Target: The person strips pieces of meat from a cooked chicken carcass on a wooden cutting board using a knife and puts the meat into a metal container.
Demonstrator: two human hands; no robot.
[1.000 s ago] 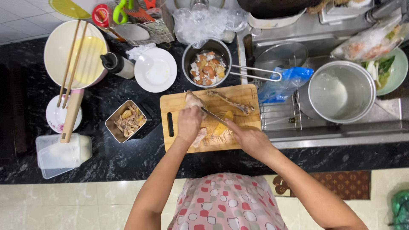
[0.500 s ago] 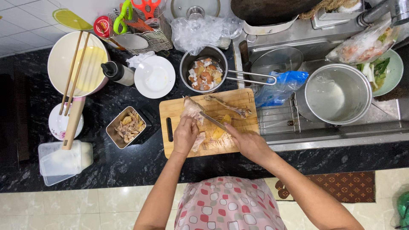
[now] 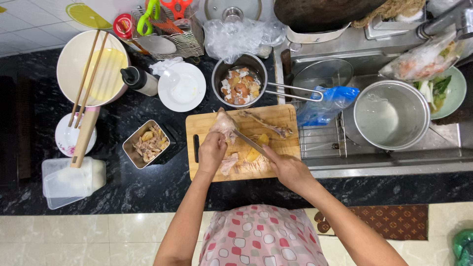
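Observation:
A wooden cutting board (image 3: 286, 114) lies on the dark counter with pale raw chicken pieces on it. My left hand (image 3: 212, 152) grips a large chicken piece (image 3: 224, 124) near the board's top left. My right hand (image 3: 288, 168) holds a knife (image 3: 249, 142) whose blade slants up to the left, touching that piece. A bony chicken part (image 3: 266, 123) rests at the board's top right. More meat scraps (image 3: 229, 162) lie below my left hand.
A small saucepan (image 3: 240, 84) of chicken bits stands behind the board, a white plate (image 3: 182, 87) to its left. A square tin of scraps (image 3: 146, 143), a large bowl with chopsticks (image 3: 88, 66), a plastic tub (image 3: 69, 180) sit left. A steel pot (image 3: 391, 114) is in the sink.
My left hand has lifted the chicken piece toward the board's top left corner. The knife followed it up. The view shifted slightly.

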